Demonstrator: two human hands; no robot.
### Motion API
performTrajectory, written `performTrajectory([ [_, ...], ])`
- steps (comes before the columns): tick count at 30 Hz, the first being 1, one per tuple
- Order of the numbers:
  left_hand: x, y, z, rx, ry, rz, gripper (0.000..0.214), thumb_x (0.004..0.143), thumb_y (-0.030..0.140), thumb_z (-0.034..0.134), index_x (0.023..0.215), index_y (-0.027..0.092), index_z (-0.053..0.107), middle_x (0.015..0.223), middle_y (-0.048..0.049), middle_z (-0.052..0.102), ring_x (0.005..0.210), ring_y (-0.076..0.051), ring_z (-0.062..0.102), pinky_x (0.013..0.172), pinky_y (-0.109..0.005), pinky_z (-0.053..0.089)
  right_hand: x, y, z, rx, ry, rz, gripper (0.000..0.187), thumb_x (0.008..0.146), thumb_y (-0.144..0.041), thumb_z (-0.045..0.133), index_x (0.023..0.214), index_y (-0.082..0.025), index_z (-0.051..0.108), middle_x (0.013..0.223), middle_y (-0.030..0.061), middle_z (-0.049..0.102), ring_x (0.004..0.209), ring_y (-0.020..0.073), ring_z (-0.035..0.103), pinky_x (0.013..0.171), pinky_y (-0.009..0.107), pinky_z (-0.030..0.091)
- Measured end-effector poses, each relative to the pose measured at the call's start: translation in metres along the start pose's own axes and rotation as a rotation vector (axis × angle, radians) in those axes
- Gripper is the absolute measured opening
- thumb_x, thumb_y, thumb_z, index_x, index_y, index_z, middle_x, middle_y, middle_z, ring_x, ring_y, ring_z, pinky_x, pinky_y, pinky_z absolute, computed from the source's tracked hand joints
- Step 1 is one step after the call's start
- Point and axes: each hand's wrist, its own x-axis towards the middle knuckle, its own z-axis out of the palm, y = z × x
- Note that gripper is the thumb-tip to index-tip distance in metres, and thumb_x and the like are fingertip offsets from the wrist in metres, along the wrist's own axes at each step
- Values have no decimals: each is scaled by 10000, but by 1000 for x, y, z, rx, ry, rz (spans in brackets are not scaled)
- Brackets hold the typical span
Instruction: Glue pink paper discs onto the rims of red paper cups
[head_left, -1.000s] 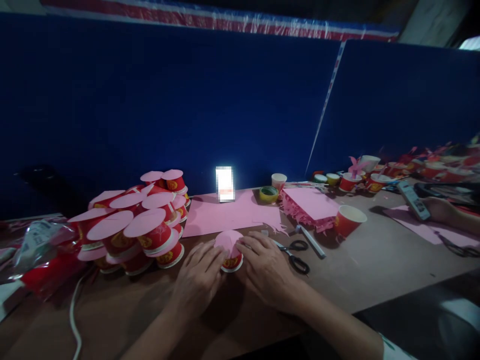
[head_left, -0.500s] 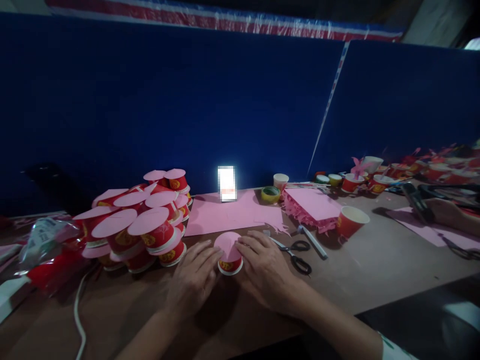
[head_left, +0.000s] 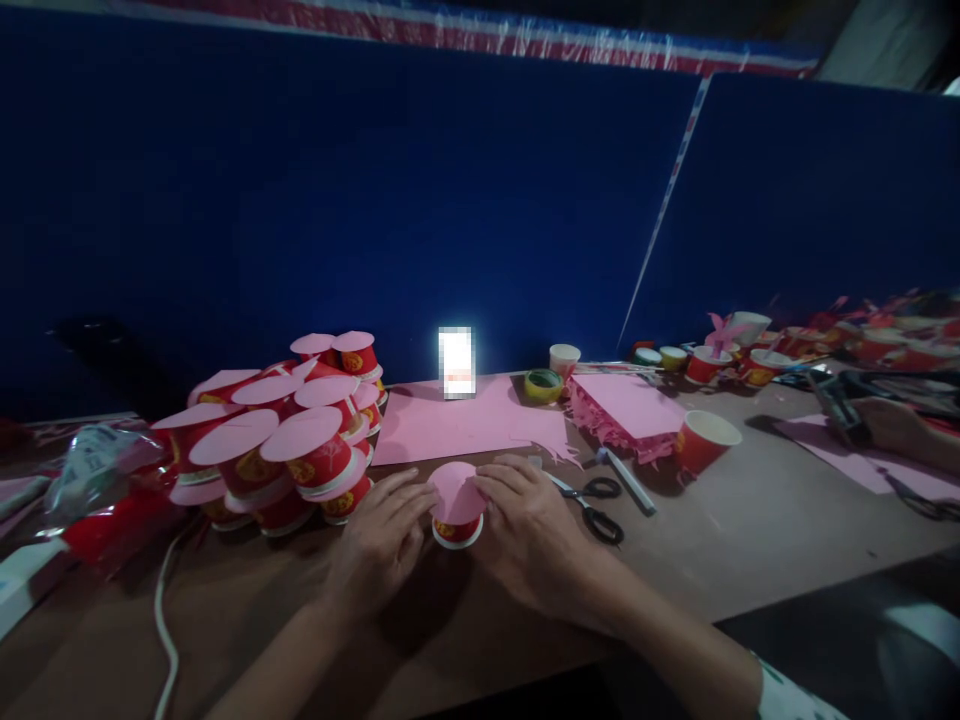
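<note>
at far left, a clear plastic-wrapped packet [head_left: 94, 460] lies on the table [head_left: 712, 560]; a white cable [head_left: 159, 605] runs toward the front edge. next, inverted red cups [head_left: 319, 470] are stacked in layers, with pink discs between and on top. the left hand [head_left: 386, 535] is loosely open, bent fingertips touching the left edge of a pink paper disc [head_left: 456, 488]. the disc sits on an inverted red-and-gold cup [head_left: 456, 532], centred between both hands, in front of a pink sheet [head_left: 420, 425]. the right hand [head_left: 529, 525] lays its fingertips on the disc's right edge; thumb hidden, closure cannot be determined. just beside it: black-handled scissors [head_left: 577, 492]. further right, another person's hand [head_left: 889, 422] holds a dark device [head_left: 834, 405]
</note>
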Motion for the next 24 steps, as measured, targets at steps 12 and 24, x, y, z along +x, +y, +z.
performTrajectory([
  [12,-1,-2,-3,-12,-5,76,385,784,7,468,1122,166,563,1108,-66,650,1182,-230,467,970,-432,426,0,-5,-5,-13,-125,-40,344,692,-201,603,1031,-154,575,1122,99,597,1041,238,508,1049,421,299],
  [24,-4,-4,-3,-15,-8,73,373,780,6,469,1109,152,566,1102,-78,650,1178,-228,479,971,-421,437,3,-5,3,-20,-103,-49,378,648,-174,603,1022,-130,571,1082,111,616,1016,244,512,1028,419,315],
])
